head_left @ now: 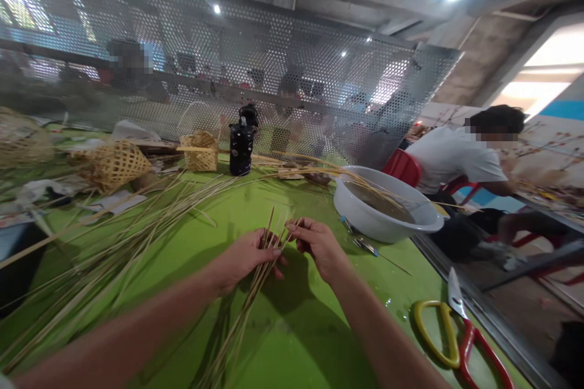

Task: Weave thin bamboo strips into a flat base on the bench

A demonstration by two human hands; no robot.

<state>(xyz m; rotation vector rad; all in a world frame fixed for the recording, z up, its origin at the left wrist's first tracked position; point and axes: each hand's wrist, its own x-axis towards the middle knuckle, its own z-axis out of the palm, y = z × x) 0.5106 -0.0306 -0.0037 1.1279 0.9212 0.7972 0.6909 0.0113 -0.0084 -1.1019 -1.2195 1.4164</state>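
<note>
My left hand (249, 255) is closed round a small bundle of thin bamboo strips (246, 310) held above the green table (296, 340). The strips run from the hand down toward me, and their short ends fan out above the fingers. My right hand (319, 244) sits just to the right, its fingers pinched on the upper ends of the same strips. Both hands almost touch each other.
Long loose strips (118, 237) cover the table's left half. A white basin (385, 206) with water and soaking strips stands right of the hands. Scissors with yellow and red handles (456, 331) lie front right. Woven baskets (116, 164) and a black bottle (241, 145) stand behind. A seated person (460, 157) works at right.
</note>
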